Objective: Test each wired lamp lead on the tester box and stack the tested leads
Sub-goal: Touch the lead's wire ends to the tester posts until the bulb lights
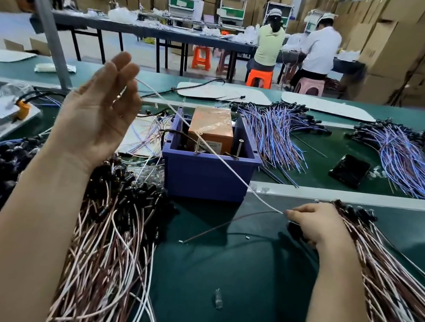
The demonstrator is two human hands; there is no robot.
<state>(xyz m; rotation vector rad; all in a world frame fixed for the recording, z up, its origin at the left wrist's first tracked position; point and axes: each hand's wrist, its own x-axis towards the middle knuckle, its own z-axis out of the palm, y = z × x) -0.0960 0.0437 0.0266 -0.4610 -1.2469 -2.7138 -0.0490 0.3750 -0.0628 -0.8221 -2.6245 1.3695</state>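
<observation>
At the left of the green bench (218, 282) lies a heap of brown-and-white leads (106, 228) with their black heads toward the far side. Above it the left hand (100, 109) is raised with the palm turned to the wearer and the fingers loosely straight. It grips nothing that shows. The far end of the white wire (207, 147) passes just behind its fingertips, and I cannot tell whether it is caught there. That wire belongs to the lamp lead in hand. It runs taut on a long diagonal down and to the right, crossing over the open top of the blue tester box (205, 170) close to the two upright screws (239, 148) at its near edge. It ends at the right hand (311, 221), which pinches it with curled fingers while resting against the black heads of the right-hand stack of leads (379, 275). A brown wire (225, 224) trails from the same hand toward the lower left, its bare tip lying loose on the bench. The lead's axis thus spans hand to hand with the box beneath its middle. The right hand is the lower anchor, so the move probably turns on whether the wire ends go down onto the screws or the lead swings right onto the stack.
</observation>
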